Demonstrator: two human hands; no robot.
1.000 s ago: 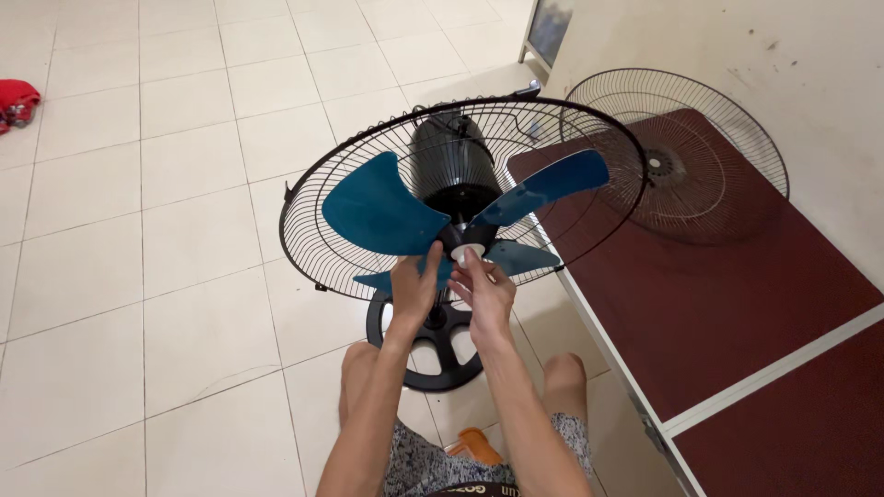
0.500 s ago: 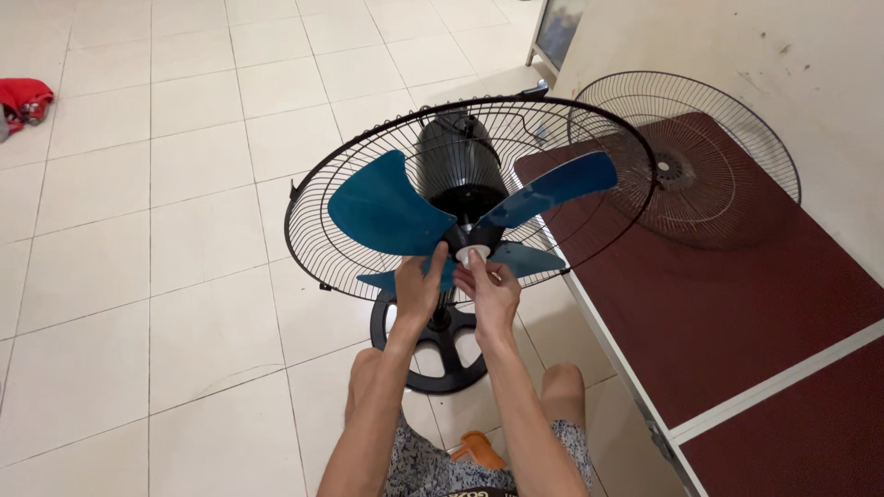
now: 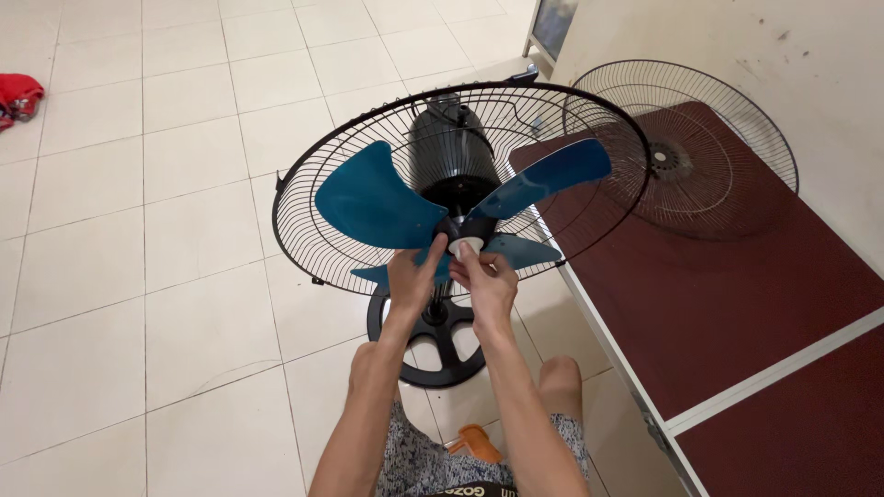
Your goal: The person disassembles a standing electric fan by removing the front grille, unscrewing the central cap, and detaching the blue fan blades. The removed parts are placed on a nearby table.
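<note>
Covering most of the view was a floor [image 3: 138, 276] of pale square tiles, with a red cloth item [image 3: 18, 96] lying at its far left edge. Next in size, a dark red worktop [image 3: 737, 304] with a pale edge strip ran along the right side beside a cream wall [image 3: 737, 37]. On the worktop, leaning against the wall, stood a detached front grille [image 3: 681, 147] of black wire, round, with a small hub at its centre.

Pedestal fan, standing on the floor just beside the worktop edge: rear guard [image 3: 460, 184] of black wire, dished like a shallow basket and tilted toward the camera. Held within the rear guard: a blue blade set [image 3: 373, 202] of three blades and, behind it, a black motor housing [image 3: 451, 156]. Below, a round black base [image 3: 433, 345] with spoke openings.

At the blade hub, a small white cap [image 3: 466, 246].

Left hand [image 3: 412, 276]: fingers curled, gripping the hub and the root of the lower blade just left of the cap. Right hand [image 3: 486, 281]: fingertips pinched on the white cap, thumb and forefinger closed around it. Both hands touched at the hub, inside the guard's rim.

Bare knees and patterned shorts [image 3: 433, 465] showed at the bottom edge, with a small orange object [image 3: 474, 444] between the knees.
</note>
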